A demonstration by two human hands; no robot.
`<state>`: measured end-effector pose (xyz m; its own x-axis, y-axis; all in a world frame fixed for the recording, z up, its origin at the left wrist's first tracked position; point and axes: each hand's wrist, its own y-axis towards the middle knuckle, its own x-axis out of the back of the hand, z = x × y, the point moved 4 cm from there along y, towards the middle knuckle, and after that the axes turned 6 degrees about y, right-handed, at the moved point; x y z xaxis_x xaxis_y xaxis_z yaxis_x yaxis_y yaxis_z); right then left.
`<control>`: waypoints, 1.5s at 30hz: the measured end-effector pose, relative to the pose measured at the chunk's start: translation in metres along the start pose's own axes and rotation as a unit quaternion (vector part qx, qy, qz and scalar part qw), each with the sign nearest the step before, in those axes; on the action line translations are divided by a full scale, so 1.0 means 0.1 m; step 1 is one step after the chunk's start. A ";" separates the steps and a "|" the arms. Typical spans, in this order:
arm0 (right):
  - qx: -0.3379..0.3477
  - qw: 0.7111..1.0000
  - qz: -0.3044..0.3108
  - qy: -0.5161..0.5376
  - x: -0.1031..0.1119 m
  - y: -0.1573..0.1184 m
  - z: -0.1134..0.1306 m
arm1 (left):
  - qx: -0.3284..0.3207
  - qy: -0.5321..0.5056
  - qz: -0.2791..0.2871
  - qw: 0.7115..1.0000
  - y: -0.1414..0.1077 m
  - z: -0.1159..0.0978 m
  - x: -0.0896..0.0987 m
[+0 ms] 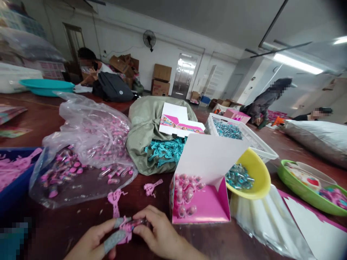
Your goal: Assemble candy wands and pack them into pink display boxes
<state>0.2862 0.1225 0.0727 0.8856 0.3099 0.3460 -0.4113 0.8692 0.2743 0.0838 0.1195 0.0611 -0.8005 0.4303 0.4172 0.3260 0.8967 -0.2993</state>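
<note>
Near the table's front edge, my left hand (95, 237) pinches a pink plastic toy part (125, 231) between a thumb and finger wrapped in grey tape. My right hand (162, 234) grips a small clear tube (140, 222) with dark contents, its end against the pink part. Just beyond lie two loose parts, one pink piece (115, 200) and another pink piece (152, 187). To the right stands an open display box (214, 206), pink inside, with several pink capped tubes upright at its left. Similar pink tubes (66, 169) spill from a clear plastic bag (81, 133).
A blue bin (16, 202) of pink parts sits left. Behind are a green sack (143, 115) of teal parts and a white basket (260, 144). A yellow bowl (262, 177) holds teal tubes; a green basin (300, 191) stands right. Other people are farther back.
</note>
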 end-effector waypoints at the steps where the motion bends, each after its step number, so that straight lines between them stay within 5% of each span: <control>1: 0.010 1.000 0.025 -0.003 0.05 -0.04 0.07 | 0.013 0.009 0.014 1.000 -0.05 -0.07 -0.05; 5: 0.066 0.995 0.072 -0.005 0.21 -0.17 0.16 | -0.004 0.045 0.029 0.999 -0.17 -0.29 -0.20; 10: 0.093 0.990 0.105 -0.012 0.22 -0.29 0.02 | -0.076 0.067 0.000 0.995 -0.22 -0.27 -0.37; 17: -0.109 0.983 0.145 0.027 0.19 -0.42 -0.12 | -0.237 0.234 -0.066 0.941 -0.34 -0.29 -0.51; 27: -0.156 0.976 0.139 0.054 0.21 -0.51 -0.20 | -0.205 0.223 -0.084 0.949 -0.29 -0.26 -0.50; 33: -0.164 0.980 0.094 0.059 0.28 -0.50 -0.18 | -0.073 0.122 -0.045 0.989 -0.29 -0.20 -0.54; 38: -0.154 0.982 0.099 0.056 0.25 -0.43 -0.16 | -0.041 0.078 -0.049 0.995 -0.30 -0.18 -0.57; 42: -0.251 0.951 0.065 0.169 0.24 -0.53 -0.30 | -0.012 -0.051 -0.018 0.998 -0.31 -0.14 -0.59; 45: -0.254 0.930 0.058 0.258 0.21 -0.62 -0.37 | -0.020 -0.125 -0.014 0.992 -0.30 -0.10 -0.63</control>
<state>0.3377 0.0896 0.0301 0.8814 0.4421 -0.1663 -0.4711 0.8482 -0.2420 0.1290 0.0666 0.0521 -0.9074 0.3705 0.1982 0.3173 0.9135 -0.2548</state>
